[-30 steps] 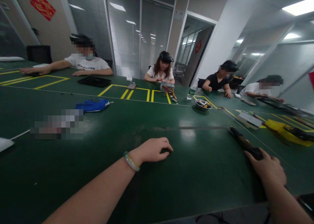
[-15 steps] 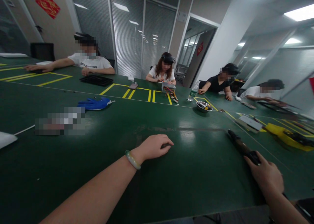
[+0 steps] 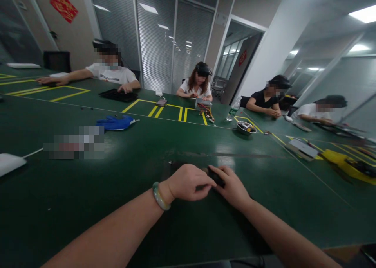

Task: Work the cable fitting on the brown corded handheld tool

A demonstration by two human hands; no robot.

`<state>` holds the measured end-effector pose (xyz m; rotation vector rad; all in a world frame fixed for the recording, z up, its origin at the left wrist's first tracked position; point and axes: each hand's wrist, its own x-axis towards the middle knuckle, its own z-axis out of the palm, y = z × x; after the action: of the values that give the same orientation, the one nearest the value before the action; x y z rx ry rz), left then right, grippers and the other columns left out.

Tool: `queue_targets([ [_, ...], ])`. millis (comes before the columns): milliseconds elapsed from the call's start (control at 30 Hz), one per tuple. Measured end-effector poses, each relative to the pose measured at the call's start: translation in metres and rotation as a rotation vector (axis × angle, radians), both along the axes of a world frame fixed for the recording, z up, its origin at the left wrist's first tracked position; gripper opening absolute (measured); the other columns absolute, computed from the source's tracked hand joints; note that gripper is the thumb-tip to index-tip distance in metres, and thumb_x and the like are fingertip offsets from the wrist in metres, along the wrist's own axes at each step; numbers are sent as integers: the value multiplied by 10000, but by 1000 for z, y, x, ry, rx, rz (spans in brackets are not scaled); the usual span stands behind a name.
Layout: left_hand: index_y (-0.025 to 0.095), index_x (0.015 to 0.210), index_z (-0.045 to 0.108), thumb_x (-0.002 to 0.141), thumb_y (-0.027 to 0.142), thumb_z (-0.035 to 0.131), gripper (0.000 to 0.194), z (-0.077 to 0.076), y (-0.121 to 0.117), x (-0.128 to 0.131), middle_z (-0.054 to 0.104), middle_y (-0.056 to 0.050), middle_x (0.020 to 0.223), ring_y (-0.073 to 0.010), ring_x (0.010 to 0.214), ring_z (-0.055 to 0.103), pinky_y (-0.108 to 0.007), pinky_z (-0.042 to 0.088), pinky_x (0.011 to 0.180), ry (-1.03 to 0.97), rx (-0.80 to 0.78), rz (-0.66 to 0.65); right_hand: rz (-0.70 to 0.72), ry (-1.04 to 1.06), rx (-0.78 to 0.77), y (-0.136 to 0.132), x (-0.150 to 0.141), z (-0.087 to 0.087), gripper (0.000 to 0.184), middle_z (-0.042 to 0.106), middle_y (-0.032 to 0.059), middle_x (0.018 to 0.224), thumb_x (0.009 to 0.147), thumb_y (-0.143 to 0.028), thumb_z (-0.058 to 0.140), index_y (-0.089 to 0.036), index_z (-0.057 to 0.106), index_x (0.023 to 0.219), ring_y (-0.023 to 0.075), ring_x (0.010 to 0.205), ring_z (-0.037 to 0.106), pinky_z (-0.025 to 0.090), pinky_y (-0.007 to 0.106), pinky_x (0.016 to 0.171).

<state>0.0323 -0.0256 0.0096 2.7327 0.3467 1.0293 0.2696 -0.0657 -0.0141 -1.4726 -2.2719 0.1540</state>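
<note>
Dark green antistatic matting [image 3: 58,225] covers the long workbench that fills the lower half of the view. At bottom centre, two bare forearms reach in from the wearer's side and meet over the mat. The left hand [image 3: 186,182], with a pale green bangle [image 3: 161,196] at its wrist, arches palm-down with its fingers curled toward the centre. The right hand [image 3: 230,185] angles in from the lower right, its fingers closed around a small black object [image 3: 216,177]. That object sits between the two hands, just above the mat, and is partly hidden by the fingers, so its exact kind is hard to tell. The left fingertips come up against it, but whether they grip it or only touch it cannot be told.

Farther up the bench, a blue glove [image 3: 115,123] lies left of centre beside a pixelated patch [image 3: 74,142]. Near the far edge, at centre, a metal box [image 3: 203,103] trails coloured wires [image 3: 206,112]. To its right stand a plastic water bottle [image 3: 234,108] and a steel bowl [image 3: 245,127]. A yellow tray [image 3: 337,161] sits at the right edge. Four seated co-workers [image 3: 195,89] line the far side and the right, their faces obscured, each with their hands at the bench.
</note>
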Motion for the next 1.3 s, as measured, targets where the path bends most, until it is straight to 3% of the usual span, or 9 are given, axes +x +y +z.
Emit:
queue_targets([
  [133,216,976,699,859,228,532,204,-2,5,-2,726,-18,923,-181,856,661,-325,499,831,-53,30,50,221,3,-19,49,-68,-4,559,530,68,1181,890,-215,567,-303,436,1427,222,1047,530,434,421,985],
  [300,216,1057,662,886,209,517,225,2,15,-6,699,-21,1037,-184,982,630,-344,466,944,-82,-63,204,340,-11,1,79,-94,-7,475,536,76,1231,953,-224,462,-263,432,1426,214,1144,494,385,398,1057],
  [400,224,1135,622,904,204,505,259,4,19,-8,667,-23,1118,-190,1045,595,-359,452,966,-92,-122,363,328,-84,-1,70,-85,4,541,482,107,1343,912,-295,549,-219,418,1432,260,1244,430,329,433,1101],
  [533,218,1206,580,947,255,464,287,3,24,-8,641,-49,1152,-212,1078,571,-385,451,960,-74,-152,533,57,-148,-134,41,-48,37,752,448,132,1375,815,-481,677,-213,381,1452,303,1233,449,372,445,1050],
  [667,218,1233,569,943,288,485,309,-4,27,-7,628,-51,1174,-212,1105,565,-387,437,984,-1,-150,563,-181,-227,-392,1,3,64,506,571,123,1203,867,-558,577,-195,588,1219,274,1041,579,448,396,905],
  [800,229,1248,570,917,380,535,366,-12,29,-6,620,-57,1214,-231,1130,558,-402,414,999,107,-114,533,-271,-223,-616,-43,27,65,642,635,105,1050,808,-537,655,-188,492,1321,253,906,620,459,345,767],
  [933,251,1272,558,870,455,601,453,-17,31,-5,616,-56,1239,-254,1138,551,-402,414,962,238,-66,488,-188,-94,-643,-67,7,53,862,652,82,1030,821,-356,666,-207,185,1520,236,925,623,442,312,754],
  [1100,270,1222,574,866,425,613,391,-18,33,-5,628,-38,1201,-246,1092,560,-384,413,916,285,-38,491,-148,-35,-566,-57,-33,47,533,672,31,836,909,-302,528,-218,392,1417,182,769,629,401,265,647],
  [1300,272,1155,595,865,416,620,325,-15,31,-4,638,-30,1129,-237,1049,564,-374,410,894,309,-42,502,-134,-269,-504,-6,-44,56,201,660,21,780,760,-373,684,-197,663,855,170,676,577,323,262,566],
])
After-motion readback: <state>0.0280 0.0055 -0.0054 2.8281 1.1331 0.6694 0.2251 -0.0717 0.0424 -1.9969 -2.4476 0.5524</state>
